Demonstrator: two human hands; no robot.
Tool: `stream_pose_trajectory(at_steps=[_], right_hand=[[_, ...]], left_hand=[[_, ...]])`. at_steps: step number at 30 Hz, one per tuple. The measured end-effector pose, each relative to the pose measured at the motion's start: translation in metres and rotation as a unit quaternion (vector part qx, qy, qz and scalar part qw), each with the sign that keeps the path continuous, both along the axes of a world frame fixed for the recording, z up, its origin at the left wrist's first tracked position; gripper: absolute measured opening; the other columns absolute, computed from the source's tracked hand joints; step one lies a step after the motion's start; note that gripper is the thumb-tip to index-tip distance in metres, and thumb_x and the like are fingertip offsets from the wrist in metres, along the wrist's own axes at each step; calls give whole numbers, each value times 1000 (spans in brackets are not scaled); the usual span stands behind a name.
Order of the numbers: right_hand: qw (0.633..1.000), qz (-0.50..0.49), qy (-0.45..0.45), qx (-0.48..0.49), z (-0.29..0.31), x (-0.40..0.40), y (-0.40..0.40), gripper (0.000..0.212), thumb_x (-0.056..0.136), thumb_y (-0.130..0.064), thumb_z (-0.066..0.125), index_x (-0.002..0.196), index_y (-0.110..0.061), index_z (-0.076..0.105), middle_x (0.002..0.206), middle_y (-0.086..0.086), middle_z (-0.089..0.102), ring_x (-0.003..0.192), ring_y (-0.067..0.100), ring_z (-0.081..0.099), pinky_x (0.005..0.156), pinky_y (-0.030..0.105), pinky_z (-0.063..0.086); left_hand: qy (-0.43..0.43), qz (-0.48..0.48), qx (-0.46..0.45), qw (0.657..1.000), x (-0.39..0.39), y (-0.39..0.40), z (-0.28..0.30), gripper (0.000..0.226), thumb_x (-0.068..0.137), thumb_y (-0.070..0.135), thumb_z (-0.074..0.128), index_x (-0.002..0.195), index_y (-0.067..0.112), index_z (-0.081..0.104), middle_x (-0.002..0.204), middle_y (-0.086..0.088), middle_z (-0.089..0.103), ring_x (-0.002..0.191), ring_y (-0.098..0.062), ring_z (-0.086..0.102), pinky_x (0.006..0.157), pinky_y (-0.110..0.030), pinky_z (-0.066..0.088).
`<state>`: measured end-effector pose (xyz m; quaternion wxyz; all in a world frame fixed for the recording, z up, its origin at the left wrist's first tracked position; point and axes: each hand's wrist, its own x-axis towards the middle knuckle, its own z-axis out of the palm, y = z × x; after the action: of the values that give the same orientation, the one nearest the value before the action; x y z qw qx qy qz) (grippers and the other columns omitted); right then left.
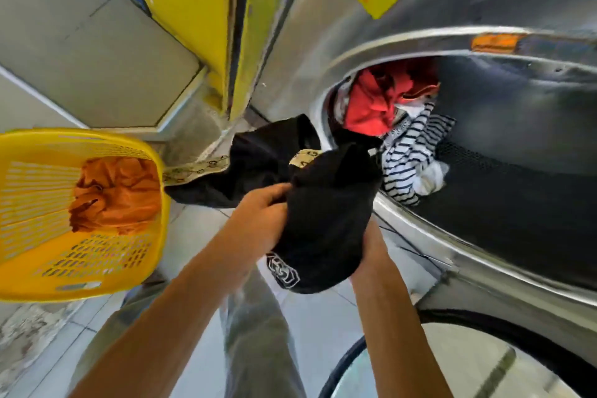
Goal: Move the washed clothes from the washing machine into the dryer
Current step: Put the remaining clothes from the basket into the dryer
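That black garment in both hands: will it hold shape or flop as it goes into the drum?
Likely floppy: the black garment sags between the left hand and right hand, with a tail trailing toward the yellow basket. Probably catches on the drum rim, so gather it first.

Both bare forearms reach forward and upward from the bottom of the view, converging at the middle. The left hand is curled, fingers pinching dark cloth at their tips. The right hand is mostly hidden beneath that cloth, gripping it from below.
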<state>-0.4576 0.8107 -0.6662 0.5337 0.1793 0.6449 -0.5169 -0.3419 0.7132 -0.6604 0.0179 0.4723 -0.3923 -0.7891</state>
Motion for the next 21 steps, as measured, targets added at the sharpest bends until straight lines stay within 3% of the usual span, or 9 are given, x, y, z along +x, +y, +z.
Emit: stream_pose_trajectory(at_steps=[1, 4, 5, 8, 11, 14, 16, 18, 21], right_hand=[[999, -36, 6, -13, -5, -21, 8, 39, 107, -13, 29, 133, 4, 53, 114, 9, 69, 56, 7, 69, 56, 25, 56], [987, -160, 7, -28, -13, -89, 20, 60, 105, -42, 27, 90, -11, 77, 104, 10, 73, 70, 22, 69, 71, 36, 49], [984, -176, 22, -26, -16, -112, 22, 58, 103, -47, 29, 90, -15, 76, 111, 7, 71, 79, 26, 69, 78, 38, 50], [981, -175, 88, 0, -21, -181, 23, 47, 93, -46, 44, 122, -18, 67, 127, 14, 66, 112, 34, 64, 98, 46, 49], [980, -131, 147, 34, -19, -242, 11, 47, 91, -49, 47, 123, -20, 65, 118, 11, 69, 107, 34, 66, 87, 47, 55], [972, -8, 170, 165, -34, -277, 4, 57, 86, -62, 55, 127, -24, 51, 129, 6, 52, 101, 39, 60, 88, 59, 52], [954, 62, 203, 210, -45, -276, -1, 59, 86, -51, 63, 137, -29, 43, 136, 1, 47, 98, 35, 64, 78, 51, 57], [947, 97, 237, 196, -58, -256, -8, 50, 89, -35, 63, 137, -27, 48, 134, 1, 53, 97, 26, 67, 70, 41, 59], [956, 151, 211, 140, -74, -190, -19, 30, 94, -23, 58, 123, -16, 58, 119, 4, 63, 99, 25, 71, 82, 41, 60]], left_hand=[[-4, -19, 0, 1000, -25, 1, 2, 24, 91, -5, 55, 89, 11, 72, 63, 4, 69, 58, -7, 65, 53, -15, 51], [-27, -46, -20, 998, -87, -1, 3, 28, 94, 3, 51, 93, 20, 73, 74, 0, 73, 64, -11, 68, 55, -20, 57], [-35, -57, -31, 997, -101, -5, 5, 26, 95, 7, 50, 100, 21, 72, 87, -4, 75, 74, -14, 70, 63, -23, 60], [-18, -79, -74, 994, -132, -18, 6, 26, 97, 13, 51, 120, 14, 63, 122, -14, 67, 109, -28, 67, 91, -42, 57], [-12, -73, -90, 993, -149, -29, 4, 24, 96, 9, 52, 116, 18, 62, 120, -11, 67, 107, -26, 68, 90, -41, 58], [-33, -62, -81, 994, -151, -31, -6, 26, 96, 7, 52, 111, 24, 64, 108, -5, 71, 87, -15, 70, 64, -27, 58], [-63, -44, -81, 994, -139, -31, -15, 27, 94, 10, 53, 113, 25, 64, 109, -4, 72, 92, -14, 70, 68, -27, 57], [-90, -43, -80, 992, -117, -31, -26, 33, 95, 11, 53, 124, 24, 60, 110, -1, 72, 97, -14, 70, 79, -33, 58], [-124, -19, -79, 989, -72, -36, -41, 33, 93, 12, 57, 123, 28, 58, 110, 1, 71, 98, -13, 69, 79, -34, 58]])
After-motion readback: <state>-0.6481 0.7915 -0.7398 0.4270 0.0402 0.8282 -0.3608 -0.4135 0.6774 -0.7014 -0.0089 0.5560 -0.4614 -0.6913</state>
